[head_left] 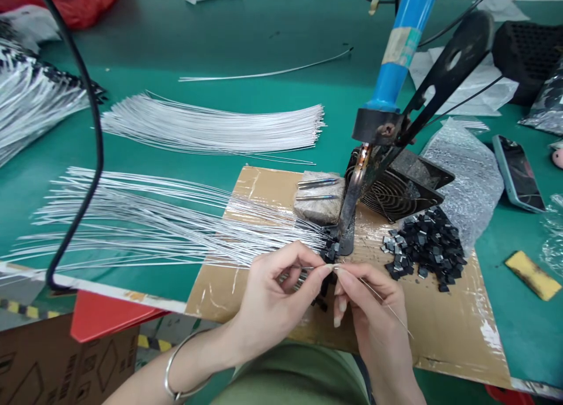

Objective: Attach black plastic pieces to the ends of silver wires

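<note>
My left hand pinches a thin wire between thumb and forefinger, over the front of the cardboard sheet. Fingertip to fingertip with it, my right hand is closed on a thin wire that trails down to the right. What lies right between the fingertips is too small to tell. Just behind my hands, a spread of white wires ends in black pieces beside the foot of the soldering iron stand. To the right of my hands is a pile of small black pieces.
A blue-handled soldering iron hangs in its black stand, with a fan behind. A block holds metal tips. Around are a wire bundle, a phone, a yellow sponge and a black cable at left.
</note>
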A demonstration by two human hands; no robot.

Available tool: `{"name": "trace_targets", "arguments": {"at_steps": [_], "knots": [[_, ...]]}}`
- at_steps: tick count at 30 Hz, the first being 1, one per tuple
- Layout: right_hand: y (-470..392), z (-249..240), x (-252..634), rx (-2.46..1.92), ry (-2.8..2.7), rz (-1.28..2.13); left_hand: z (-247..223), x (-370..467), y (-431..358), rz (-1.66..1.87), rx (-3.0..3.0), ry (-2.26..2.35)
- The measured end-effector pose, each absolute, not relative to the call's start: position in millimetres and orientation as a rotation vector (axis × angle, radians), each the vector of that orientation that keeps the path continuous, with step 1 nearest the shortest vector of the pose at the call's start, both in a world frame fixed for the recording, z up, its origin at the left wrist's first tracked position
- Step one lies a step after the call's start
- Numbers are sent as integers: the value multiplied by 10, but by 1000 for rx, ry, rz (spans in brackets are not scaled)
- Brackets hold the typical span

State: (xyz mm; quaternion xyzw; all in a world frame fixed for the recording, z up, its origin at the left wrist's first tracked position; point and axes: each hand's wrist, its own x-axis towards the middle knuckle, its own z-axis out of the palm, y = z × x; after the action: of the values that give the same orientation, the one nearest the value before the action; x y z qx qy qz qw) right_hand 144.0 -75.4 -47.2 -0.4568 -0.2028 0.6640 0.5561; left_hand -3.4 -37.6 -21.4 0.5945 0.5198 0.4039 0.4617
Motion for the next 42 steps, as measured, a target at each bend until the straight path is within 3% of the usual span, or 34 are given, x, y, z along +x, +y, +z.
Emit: {"name": "trace_targets", "arguments": {"at_steps": [12, 42], "knots": [[-686, -359, 1528, -1206, -451, 1664, -193, -62, -364, 979, 1584, 1268], [-800, -540, 1337, -1036, -340, 1591, -332, 28, -476, 1014, 1245, 1350]]}}
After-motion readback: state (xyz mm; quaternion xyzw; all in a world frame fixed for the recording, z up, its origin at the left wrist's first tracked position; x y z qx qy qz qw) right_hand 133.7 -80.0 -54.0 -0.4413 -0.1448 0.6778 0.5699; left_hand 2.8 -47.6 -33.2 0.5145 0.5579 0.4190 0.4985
